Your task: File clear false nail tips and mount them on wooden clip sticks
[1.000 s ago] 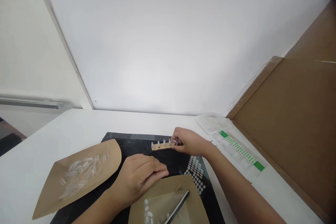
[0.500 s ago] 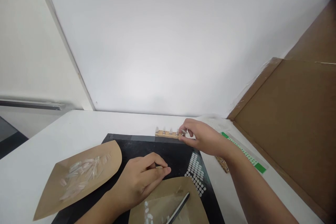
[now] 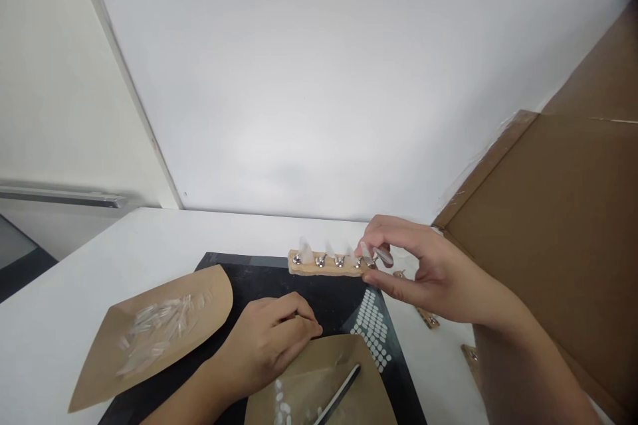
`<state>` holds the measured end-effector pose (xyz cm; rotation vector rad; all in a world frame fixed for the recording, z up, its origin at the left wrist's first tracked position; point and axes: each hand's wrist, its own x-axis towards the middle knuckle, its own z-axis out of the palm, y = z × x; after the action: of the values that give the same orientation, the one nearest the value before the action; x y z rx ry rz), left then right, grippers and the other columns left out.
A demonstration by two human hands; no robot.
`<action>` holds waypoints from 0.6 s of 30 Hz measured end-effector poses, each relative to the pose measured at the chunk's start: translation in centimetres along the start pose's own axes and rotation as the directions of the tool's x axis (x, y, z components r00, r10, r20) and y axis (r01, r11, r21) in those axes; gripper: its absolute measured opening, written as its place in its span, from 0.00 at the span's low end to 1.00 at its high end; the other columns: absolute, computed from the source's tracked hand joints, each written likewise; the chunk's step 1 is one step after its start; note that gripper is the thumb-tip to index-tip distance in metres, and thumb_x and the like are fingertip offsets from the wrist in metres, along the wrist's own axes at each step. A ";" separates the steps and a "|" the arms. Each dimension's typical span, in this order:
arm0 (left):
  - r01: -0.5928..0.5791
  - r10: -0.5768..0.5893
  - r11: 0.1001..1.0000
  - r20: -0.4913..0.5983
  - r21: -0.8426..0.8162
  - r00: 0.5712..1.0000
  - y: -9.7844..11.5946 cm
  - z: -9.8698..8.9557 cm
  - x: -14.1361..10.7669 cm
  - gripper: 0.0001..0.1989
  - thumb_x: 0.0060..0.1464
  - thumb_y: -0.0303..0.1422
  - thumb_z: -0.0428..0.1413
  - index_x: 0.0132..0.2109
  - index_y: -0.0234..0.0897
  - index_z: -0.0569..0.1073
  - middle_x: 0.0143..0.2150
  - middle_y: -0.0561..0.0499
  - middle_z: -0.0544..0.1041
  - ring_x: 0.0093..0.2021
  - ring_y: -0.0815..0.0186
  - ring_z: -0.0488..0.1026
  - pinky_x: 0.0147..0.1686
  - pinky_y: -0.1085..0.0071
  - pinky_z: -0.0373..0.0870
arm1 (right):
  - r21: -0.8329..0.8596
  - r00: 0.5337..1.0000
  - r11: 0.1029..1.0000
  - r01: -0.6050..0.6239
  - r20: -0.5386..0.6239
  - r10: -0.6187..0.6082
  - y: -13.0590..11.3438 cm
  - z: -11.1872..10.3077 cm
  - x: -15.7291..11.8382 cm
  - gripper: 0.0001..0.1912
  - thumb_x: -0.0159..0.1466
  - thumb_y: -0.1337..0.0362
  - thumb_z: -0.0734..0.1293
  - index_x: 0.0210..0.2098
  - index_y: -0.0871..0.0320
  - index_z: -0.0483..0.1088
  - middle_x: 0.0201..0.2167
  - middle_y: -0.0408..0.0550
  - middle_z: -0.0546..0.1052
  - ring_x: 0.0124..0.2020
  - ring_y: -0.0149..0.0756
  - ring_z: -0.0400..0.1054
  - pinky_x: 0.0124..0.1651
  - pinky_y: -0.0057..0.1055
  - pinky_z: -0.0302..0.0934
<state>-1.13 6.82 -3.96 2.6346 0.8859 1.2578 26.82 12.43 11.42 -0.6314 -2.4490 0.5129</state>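
Observation:
My right hand pinches the right end of a wooden strip, which carries several metal clips with clear nail-shaped pieces standing up from them. The strip hangs over the far edge of the black mat. My left hand rests over the mat with its fingers curled together; what they hold, if anything, is hidden. Just below it lies a brown paper sheet bearing small white ovals and a black-and-white pen-like tool.
Clear nail-shaped pieces lie on another brown sheet at the left. White oval stickers sit on the mat's right part. More wooden strips are beside my right forearm. Cardboard stands at the right, a white wall behind.
My right hand has lifted the wooden strip and brought it nearer, moving right itself. My left hand has barely shifted. The right forearm now covers the green-and-white strip.

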 end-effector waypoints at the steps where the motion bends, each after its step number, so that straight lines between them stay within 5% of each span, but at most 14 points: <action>1: 0.002 -0.002 1.000 -0.003 0.008 1.000 0.0 0.0 0.0 0.06 0.70 0.24 0.58 0.47 0.38 0.79 0.40 0.50 0.80 0.34 0.69 0.76 0.33 0.74 0.69 | 0.006 1.000 1.000 0.014 -0.007 -0.014 -0.2 -0.2 -0.1 0.05 0.73 0.65 0.71 0.46 0.52 0.70 0.36 0.44 0.72 0.35 0.35 0.65 0.40 0.34 0.63; 4: -0.001 0.001 1.000 -0.015 0.023 1.000 0.0 0.1 -0.1 0.07 0.69 0.24 0.58 0.50 0.38 0.79 0.38 0.51 0.80 0.33 0.68 0.75 0.31 0.73 0.67 | -0.016 1.000 1.000 0.007 -0.019 -0.007 -0.5 -0.5 -0.4 0.05 0.73 0.65 0.70 0.46 0.51 0.71 0.36 0.44 0.73 0.35 0.35 0.66 0.40 0.35 0.64; 11: -0.013 0.011 0.999 -0.061 -0.032 0.998 0.2 -0.1 0.1 0.08 0.68 0.26 0.61 0.37 0.37 0.77 0.34 0.53 0.78 0.30 0.71 0.75 0.30 0.74 0.66 | -0.136 0.997 0.988 -0.074 0.019 0.077 -1.1 -0.4 -0.3 0.03 0.73 0.64 0.69 0.40 0.52 0.71 0.33 0.43 0.71 0.34 0.36 0.67 0.37 0.33 0.64; 18: -0.135 0.140 0.985 0.040 -0.111 0.989 0.3 -0.5 0.5 0.07 0.69 0.37 0.63 0.44 0.37 0.79 0.35 0.52 0.82 0.29 0.69 0.78 0.28 0.69 0.67 | -0.162 0.993 0.982 -0.095 0.050 0.104 -1.2 -0.4 -0.3 0.03 0.73 0.64 0.69 0.40 0.52 0.72 0.33 0.42 0.71 0.33 0.34 0.67 0.38 0.32 0.63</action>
<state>-1.11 6.73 -3.16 2.6667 0.6197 1.2292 26.92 11.36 12.19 -0.8187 -2.5412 0.3814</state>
